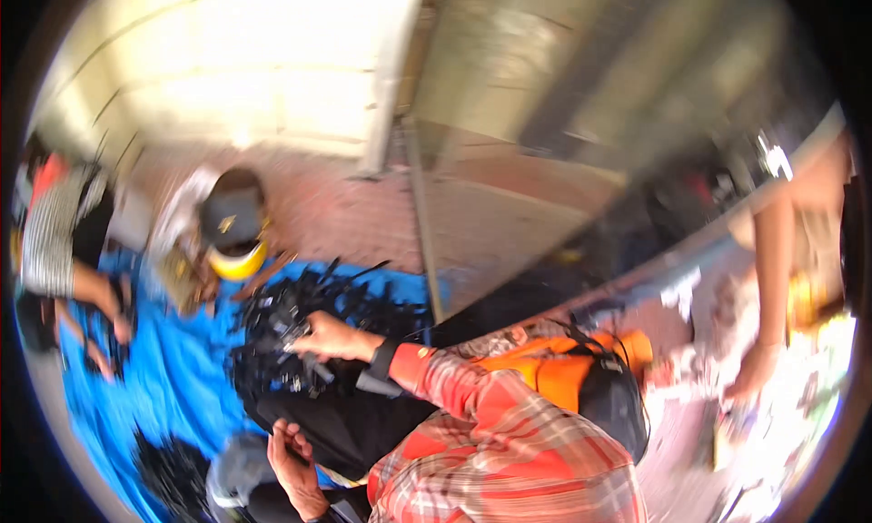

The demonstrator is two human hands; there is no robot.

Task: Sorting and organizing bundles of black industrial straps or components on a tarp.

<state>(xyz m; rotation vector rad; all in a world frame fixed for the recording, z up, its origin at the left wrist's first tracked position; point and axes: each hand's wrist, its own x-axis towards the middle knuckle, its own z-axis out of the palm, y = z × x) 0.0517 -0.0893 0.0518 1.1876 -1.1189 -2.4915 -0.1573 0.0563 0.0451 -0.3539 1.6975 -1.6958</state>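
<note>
My right hand (331, 338) reaches over a pile of black strap-like pieces (304, 310) on a blue tarp (173, 387). Its fingers are closed together at the pile's surface, around something blurred that I cannot make out. Lower down, close to my body, my left hand (295, 464) is raised with its palm turned up and its fingers apart. Under my arms lies dark cloth (336, 423), between the two hands. The red plaid sleeve (463, 378) covers my right arm. Motion blur hides the small details of the pile.
At the left, another person's hands (109, 319) work over the tarp. A black container with a yellow base (238, 237) stands beyond it. More black pieces (173, 473) lie at lower left. An orange and black bag (581, 378) sits right of my arm. Another person's arm (772, 287) hangs at far right.
</note>
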